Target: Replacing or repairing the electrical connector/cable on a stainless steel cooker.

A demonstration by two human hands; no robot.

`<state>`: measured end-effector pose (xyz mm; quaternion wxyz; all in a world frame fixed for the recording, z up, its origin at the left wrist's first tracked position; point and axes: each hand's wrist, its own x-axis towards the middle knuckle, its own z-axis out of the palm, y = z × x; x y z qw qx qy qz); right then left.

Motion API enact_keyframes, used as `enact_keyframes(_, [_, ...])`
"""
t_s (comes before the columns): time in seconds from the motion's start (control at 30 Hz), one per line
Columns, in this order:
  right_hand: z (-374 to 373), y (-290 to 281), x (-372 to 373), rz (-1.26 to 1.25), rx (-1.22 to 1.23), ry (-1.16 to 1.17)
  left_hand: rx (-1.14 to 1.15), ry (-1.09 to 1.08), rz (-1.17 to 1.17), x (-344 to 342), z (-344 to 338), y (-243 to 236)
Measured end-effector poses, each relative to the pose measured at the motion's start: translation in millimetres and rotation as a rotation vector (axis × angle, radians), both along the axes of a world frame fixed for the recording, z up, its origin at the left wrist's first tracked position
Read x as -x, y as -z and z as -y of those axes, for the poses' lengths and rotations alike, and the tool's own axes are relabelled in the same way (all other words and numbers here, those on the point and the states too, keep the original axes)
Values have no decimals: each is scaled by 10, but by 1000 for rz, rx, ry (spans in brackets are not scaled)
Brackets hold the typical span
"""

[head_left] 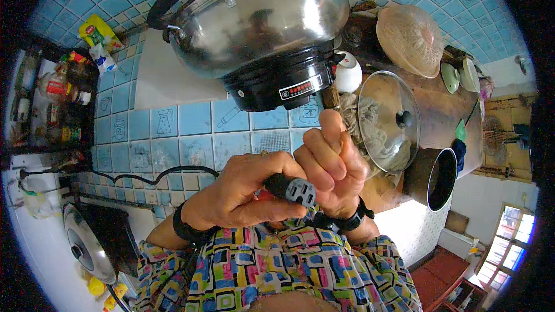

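Note:
My left hand (234, 190) is closed around a black extension socket (300, 192), its grey slotted face turned up toward me. A black cable (165, 172) comes in from the left and passes behind this hand. Right beside the socket, my right hand (335, 164) has its fingers curled in and pressed together; what lies in them, if anything, is hidden. Beyond both hands a black electric cooker base (277, 78) stands on the blue tiles, carrying a large steel pot (260, 23) with black handles.
On the right, a glass lid (381, 133) leans over a crumpled cloth, near a dark pot (430, 179) and a woven basket (409, 40). A white round container (348, 72) sits beside the cooker. Bottles (58, 86) fill a shelf at left; another lid (87, 242) is below.

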<state>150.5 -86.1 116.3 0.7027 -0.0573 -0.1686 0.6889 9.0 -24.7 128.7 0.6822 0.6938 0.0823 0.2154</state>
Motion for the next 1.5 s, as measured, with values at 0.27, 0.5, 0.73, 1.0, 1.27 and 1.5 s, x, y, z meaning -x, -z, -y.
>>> enact_keyframes(0.27, [9, -278, -138, 402, -93, -90, 45, 5, -50, 76, -25, -146])
enact_keyframes(0.5, [74, -386, -316, 722, -30, -229, -22, 131, -96, 15, -51, -122])
enact_keyframes(0.73, [98, -333, -429, 851, 8, -252, -79, 79, -11, -101, -44, 6])
enact_keyframes(1.0, [173, -237, -465, 821, 98, -247, 12, 123, -103, -141, -65, 47])
enact_keyframes(1.27, [-41, -116, -495, 711, 237, -102, 441, 57, -407, -263, -218, 66])
enact_keyframes(1.5, [-323, 76, -495, 311, 383, -66, 744, 69, -50, -339, -363, 244])
